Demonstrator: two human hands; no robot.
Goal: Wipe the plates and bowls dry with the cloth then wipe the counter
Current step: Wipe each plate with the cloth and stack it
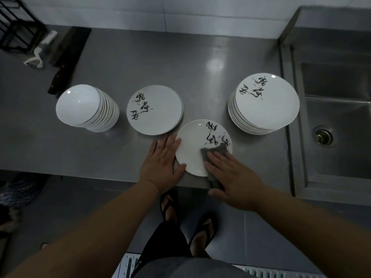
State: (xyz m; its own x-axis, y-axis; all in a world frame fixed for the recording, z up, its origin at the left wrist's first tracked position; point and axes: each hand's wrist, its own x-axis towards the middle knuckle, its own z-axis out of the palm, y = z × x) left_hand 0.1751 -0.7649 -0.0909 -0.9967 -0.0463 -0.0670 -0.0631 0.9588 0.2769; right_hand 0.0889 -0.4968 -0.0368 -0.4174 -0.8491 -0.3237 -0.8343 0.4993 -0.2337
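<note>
We count one grey cloth [214,152], one loose white painted plate [195,145], three stacks of white dishes (left bowl stack [88,107], short middle plate stack [154,110], tall right plate stack [265,103]; per-stack counts unreadable), one dark-handled cleaver [66,57].

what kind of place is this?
Probably a commercial or restaurant kitchen: a stainless steel counter with a built-in sink, tall stacks of matching plates and bowls, and a cleaver.
</note>
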